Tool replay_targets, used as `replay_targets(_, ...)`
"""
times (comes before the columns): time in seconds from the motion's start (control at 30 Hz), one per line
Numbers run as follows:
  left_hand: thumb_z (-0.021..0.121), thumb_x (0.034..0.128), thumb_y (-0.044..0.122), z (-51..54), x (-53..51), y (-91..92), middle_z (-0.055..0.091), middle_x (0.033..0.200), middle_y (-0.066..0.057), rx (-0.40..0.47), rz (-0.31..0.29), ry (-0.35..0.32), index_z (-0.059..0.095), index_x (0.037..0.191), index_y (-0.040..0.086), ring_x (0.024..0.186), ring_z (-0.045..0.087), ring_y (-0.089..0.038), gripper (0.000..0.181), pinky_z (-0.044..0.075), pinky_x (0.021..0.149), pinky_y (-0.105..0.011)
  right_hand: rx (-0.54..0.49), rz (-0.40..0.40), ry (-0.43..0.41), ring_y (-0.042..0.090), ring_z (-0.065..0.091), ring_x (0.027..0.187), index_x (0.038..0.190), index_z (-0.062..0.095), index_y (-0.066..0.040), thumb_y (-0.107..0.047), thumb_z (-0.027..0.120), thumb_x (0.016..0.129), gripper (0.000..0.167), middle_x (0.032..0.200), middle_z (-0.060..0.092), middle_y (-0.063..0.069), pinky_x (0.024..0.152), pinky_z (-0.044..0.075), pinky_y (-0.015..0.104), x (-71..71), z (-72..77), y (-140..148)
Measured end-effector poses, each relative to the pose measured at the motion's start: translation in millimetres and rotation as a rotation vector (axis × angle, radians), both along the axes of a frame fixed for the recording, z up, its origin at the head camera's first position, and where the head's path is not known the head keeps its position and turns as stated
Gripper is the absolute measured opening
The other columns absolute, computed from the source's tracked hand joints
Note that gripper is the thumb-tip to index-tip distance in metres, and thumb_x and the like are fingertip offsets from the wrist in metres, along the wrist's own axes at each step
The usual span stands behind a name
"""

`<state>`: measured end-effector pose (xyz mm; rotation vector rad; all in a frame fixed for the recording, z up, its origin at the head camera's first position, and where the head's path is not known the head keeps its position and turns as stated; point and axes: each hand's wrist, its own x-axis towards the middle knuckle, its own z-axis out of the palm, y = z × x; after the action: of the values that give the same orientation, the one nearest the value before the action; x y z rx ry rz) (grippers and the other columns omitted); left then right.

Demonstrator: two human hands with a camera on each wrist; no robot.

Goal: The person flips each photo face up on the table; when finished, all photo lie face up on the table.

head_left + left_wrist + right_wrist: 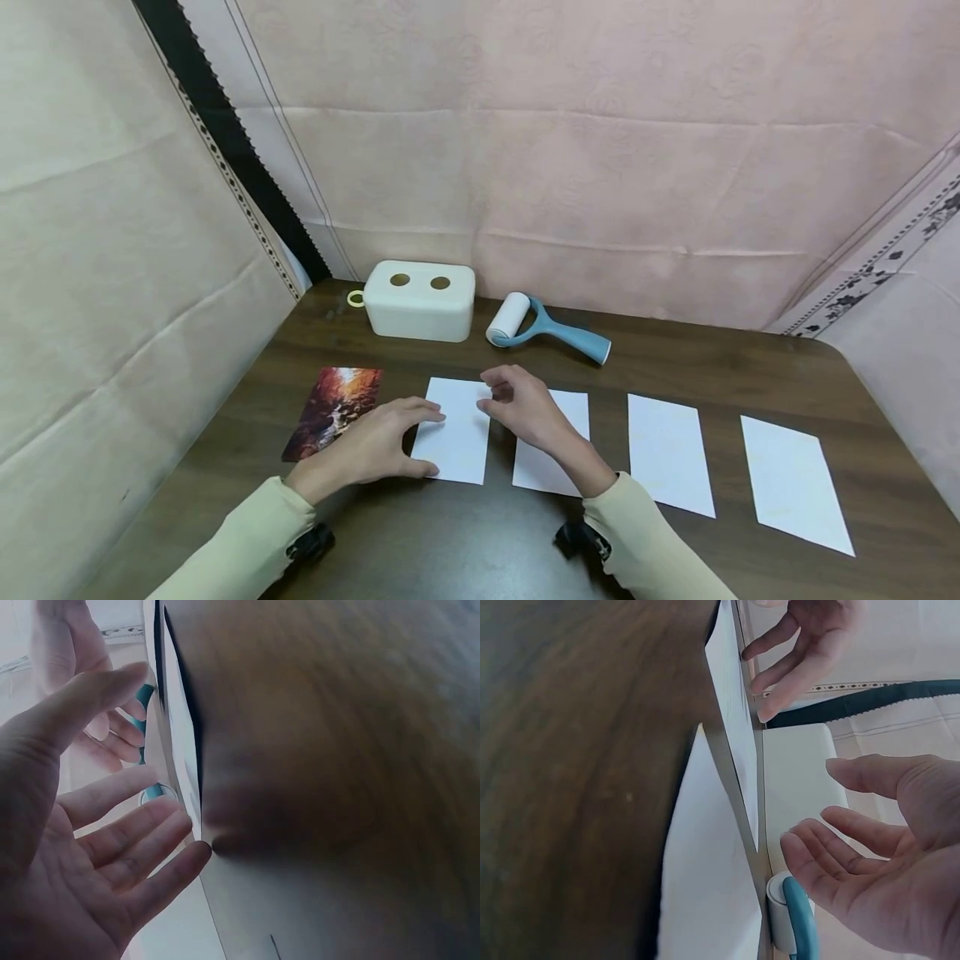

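White sheet on table, long axis approx. 12–6

I take 12 as far side. L hand at sheet's 9, fingers spread, thumb apart; R hand at its 2, fingers half-curled, tips parted, nothing pinched. Contact w/ sheet: can't tell. Prob. flanking it to steady or square it. Far short edge faces approx. 12, maybe a touch twd 1; plain face, so can't tell top from bottom. Picture card at 9–10 & three more sheets twd 3, spaced apart, presumably so none overlap. Box at 11–12, roller at 1–2, likely parked clear of hands.
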<state>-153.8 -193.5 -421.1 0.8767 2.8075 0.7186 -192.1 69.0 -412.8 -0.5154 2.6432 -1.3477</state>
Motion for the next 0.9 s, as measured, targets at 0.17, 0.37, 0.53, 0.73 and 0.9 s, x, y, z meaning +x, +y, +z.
replay_targets(0.17,0.092,0.0824,0.042,-0.4,-2.0,3.6,0.063,0.143,-0.012,-0.037,-0.013,0.002,0.071,0.134,0.01,0.132,0.059,-0.035,0.064,0.05,0.105,-0.058,0.017,-0.006,-0.033,0.029,0.065,0.108,0.132,0.069,-0.002,-0.013,0.081,0.096,0.04,0.12,0.068,0.012,0.091,0.058,0.042,0.4,-2.5,3.7)
replay_targets(0.37,0.094,0.0801,0.038,0.1,-1.4,5.0,0.064,0.142,-0.01,-0.092,0.005,-0.017,0.074,0.131,0.008,0.132,0.058,-0.034,0.062,0.051,0.102,-0.058,0.029,-0.002,-0.071,0.027,0.065,0.108,0.132,0.07,-0.002,-0.013,0.081,0.095,0.04,0.12,0.069,0.011,0.09,0.058,0.041,-0.4,-9.1,5.6)
replay_targets(0.53,0.095,0.0797,0.036,0.0,0.2,6.2,0.064,0.142,-0.008,-0.123,0.021,-0.006,0.076,0.127,0.007,0.131,0.059,-0.033,0.059,0.051,0.102,-0.056,0.018,0.02,-0.074,0.027,0.065,0.11,0.133,0.069,0.0,-0.013,0.081,0.096,0.042,0.121,0.069,0.012,0.091,0.058,0.043,-1.6,-13.5,8.7)
replay_targets(0.73,0.094,0.0796,0.035,-1.8,2.0,7.4,0.066,0.14,-0.008,-0.131,0.015,0.046,0.076,0.126,0.006,0.13,0.061,-0.032,0.058,0.052,0.102,-0.053,0.026,0.041,-0.062,0.028,0.066,0.112,0.134,0.068,0.001,-0.013,0.08,0.096,0.042,0.123,0.069,0.013,0.093,0.057,0.044,-1.9,-13.7,11.4)
replay_targets(0.9,0.092,0.0803,0.032,-3.1,2.9,7.4,0.068,0.138,-0.009,-0.119,0.02,0.082,0.076,0.128,0.005,0.128,0.063,-0.032,0.057,0.053,0.101,-0.052,0.073,0.078,-0.056,0.025,0.066,0.107,0.131,0.069,0.001,-0.005,0.082,0.093,0.041,0.117,0.067,0.009,0.092,0.057,0.042,-3.2,-13.3,13.4)
